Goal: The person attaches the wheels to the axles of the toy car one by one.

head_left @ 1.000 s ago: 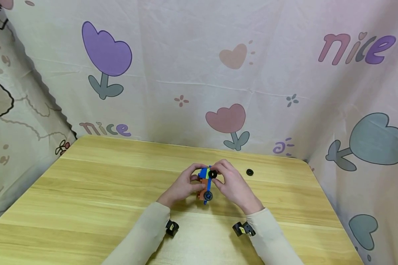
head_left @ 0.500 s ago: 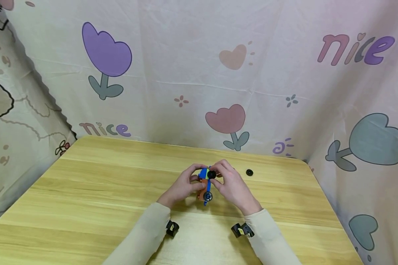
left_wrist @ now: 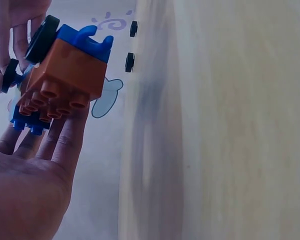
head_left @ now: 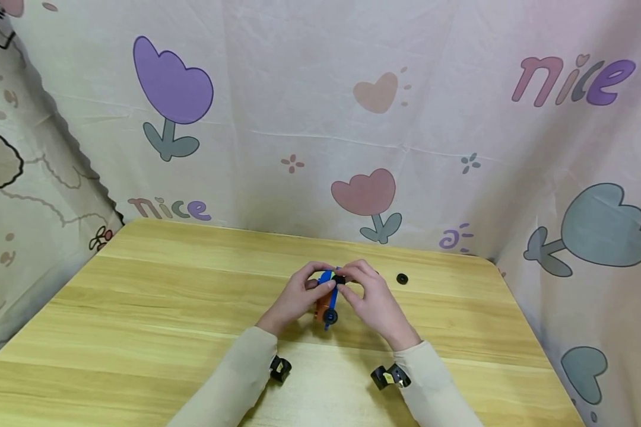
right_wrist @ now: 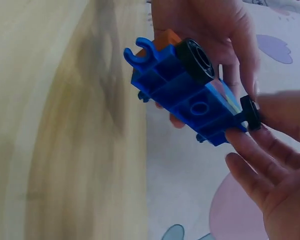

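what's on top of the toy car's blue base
An orange studded block sits on the blue base, with a blue studded block beyond it. The left hand hides part of that end.

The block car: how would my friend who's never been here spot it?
Find the wooden table, then the left hand and right hand over it. The block car is held between them, orange bricks on a blue base. Unlike the loose black wheels nearby, it's colourful, with a two-pronged blue hook.
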The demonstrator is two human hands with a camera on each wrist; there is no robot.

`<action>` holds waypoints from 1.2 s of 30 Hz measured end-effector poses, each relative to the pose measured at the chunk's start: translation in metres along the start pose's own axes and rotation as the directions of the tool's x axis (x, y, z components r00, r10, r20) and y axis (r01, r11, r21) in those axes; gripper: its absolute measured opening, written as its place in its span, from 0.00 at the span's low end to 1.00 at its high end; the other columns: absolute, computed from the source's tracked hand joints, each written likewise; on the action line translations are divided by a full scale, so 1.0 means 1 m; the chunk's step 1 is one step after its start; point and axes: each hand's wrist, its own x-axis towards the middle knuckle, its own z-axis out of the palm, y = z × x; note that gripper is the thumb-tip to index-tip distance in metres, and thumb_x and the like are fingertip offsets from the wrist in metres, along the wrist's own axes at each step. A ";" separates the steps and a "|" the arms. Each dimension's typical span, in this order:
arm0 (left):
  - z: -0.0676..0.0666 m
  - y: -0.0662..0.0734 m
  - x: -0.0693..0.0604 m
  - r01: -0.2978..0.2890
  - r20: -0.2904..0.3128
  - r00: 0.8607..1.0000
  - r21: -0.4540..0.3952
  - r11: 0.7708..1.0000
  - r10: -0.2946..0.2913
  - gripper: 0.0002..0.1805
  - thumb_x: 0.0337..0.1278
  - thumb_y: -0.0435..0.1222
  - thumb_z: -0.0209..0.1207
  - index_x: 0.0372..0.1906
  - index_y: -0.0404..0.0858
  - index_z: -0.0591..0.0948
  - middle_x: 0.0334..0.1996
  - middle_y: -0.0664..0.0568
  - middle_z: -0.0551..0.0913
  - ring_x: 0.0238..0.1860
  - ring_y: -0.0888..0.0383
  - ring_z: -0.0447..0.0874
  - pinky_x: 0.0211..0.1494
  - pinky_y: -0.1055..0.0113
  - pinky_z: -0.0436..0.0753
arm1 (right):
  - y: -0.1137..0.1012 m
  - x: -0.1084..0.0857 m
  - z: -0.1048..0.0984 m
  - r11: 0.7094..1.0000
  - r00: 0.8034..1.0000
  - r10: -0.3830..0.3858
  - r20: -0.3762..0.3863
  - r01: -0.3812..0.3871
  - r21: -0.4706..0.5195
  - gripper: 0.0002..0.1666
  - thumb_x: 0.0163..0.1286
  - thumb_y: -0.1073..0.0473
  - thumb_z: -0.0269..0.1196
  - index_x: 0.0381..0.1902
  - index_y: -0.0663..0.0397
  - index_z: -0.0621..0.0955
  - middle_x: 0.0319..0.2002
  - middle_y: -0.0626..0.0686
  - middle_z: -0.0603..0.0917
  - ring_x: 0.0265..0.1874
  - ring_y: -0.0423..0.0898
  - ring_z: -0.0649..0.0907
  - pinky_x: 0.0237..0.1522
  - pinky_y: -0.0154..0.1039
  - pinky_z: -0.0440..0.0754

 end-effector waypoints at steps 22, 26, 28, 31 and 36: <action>0.002 0.006 0.000 -0.039 -0.027 0.999 0.049 0.998 0.040 0.18 0.68 0.39 0.60 0.60 0.41 0.75 0.53 0.44 0.79 0.46 0.49 0.83 0.44 0.57 0.84 | -0.024 0.004 -0.012 0.841 0.942 0.316 0.117 -0.335 0.424 0.10 0.74 0.66 0.57 0.46 0.70 0.80 0.36 0.59 0.80 0.41 0.60 0.80 0.43 0.50 0.83; 0.003 0.007 -0.001 -0.046 -0.031 0.998 0.057 0.997 0.048 0.18 0.68 0.39 0.59 0.59 0.41 0.75 0.52 0.44 0.79 0.46 0.49 0.84 0.43 0.57 0.84 | -0.029 0.005 -0.014 0.831 0.937 0.330 0.119 -0.348 0.433 0.10 0.73 0.68 0.57 0.45 0.72 0.80 0.36 0.60 0.80 0.39 0.58 0.80 0.44 0.48 0.83; 0.004 0.007 0.000 -0.055 -0.033 0.998 0.062 0.997 0.057 0.17 0.69 0.39 0.59 0.59 0.41 0.76 0.52 0.45 0.79 0.46 0.49 0.84 0.43 0.57 0.85 | -0.027 0.006 -0.014 0.828 0.938 0.327 0.115 -0.343 0.443 0.09 0.73 0.69 0.57 0.44 0.72 0.80 0.36 0.60 0.80 0.40 0.58 0.80 0.45 0.48 0.83; 0.005 0.007 0.001 -0.068 -0.030 0.997 0.070 0.995 0.070 0.17 0.69 0.38 0.59 0.59 0.41 0.76 0.51 0.45 0.78 0.45 0.48 0.83 0.42 0.58 0.85 | -0.015 0.006 -0.007 0.825 0.937 0.335 0.099 -0.342 0.450 0.09 0.73 0.68 0.58 0.44 0.72 0.80 0.36 0.60 0.80 0.41 0.58 0.80 0.45 0.49 0.83; 0.003 0.006 0.001 -0.057 -0.023 0.998 0.068 0.996 0.059 0.18 0.69 0.37 0.59 0.60 0.40 0.75 0.53 0.42 0.78 0.47 0.47 0.83 0.43 0.58 0.84 | 0.003 0.005 0.002 0.837 0.936 0.343 0.076 -0.341 0.427 0.10 0.73 0.64 0.60 0.44 0.67 0.82 0.36 0.56 0.81 0.41 0.53 0.80 0.43 0.41 0.82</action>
